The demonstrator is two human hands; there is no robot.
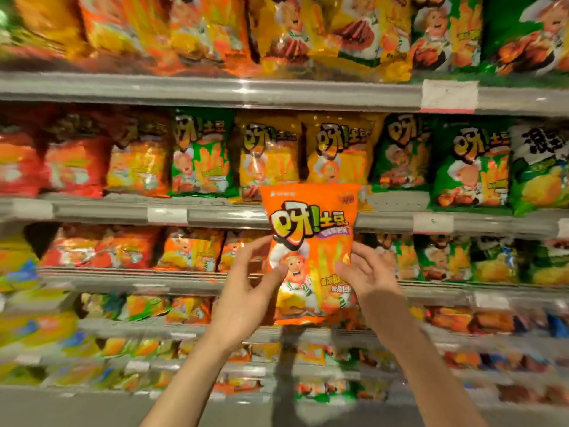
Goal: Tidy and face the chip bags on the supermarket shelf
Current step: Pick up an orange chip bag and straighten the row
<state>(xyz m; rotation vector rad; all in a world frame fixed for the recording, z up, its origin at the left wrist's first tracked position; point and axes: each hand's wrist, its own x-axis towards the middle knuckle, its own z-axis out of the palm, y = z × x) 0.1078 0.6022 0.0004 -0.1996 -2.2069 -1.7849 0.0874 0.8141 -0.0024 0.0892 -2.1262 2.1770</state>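
Observation:
An orange chip bag [311,241] with a cartoon chef on its front is held upright in front of the shelves, its face toward me. My left hand [249,291] grips its left edge, fingers spread along the side. On the bag's right edge sits my right hand [366,272], thumb on the front. The bag hangs in the air ahead of the third shelf from the top [123,280], partly covering a gap in that row. Yellow bags [335,152] of the same brand stand on the shelf just above it.
Rows of chip bags fill every shelf: red and orange bags [74,167] at left, green ones [471,167] at right. Grey shelf rails carry price tags [448,95]. Lower shelves [184,331] hold smaller bags, blurred.

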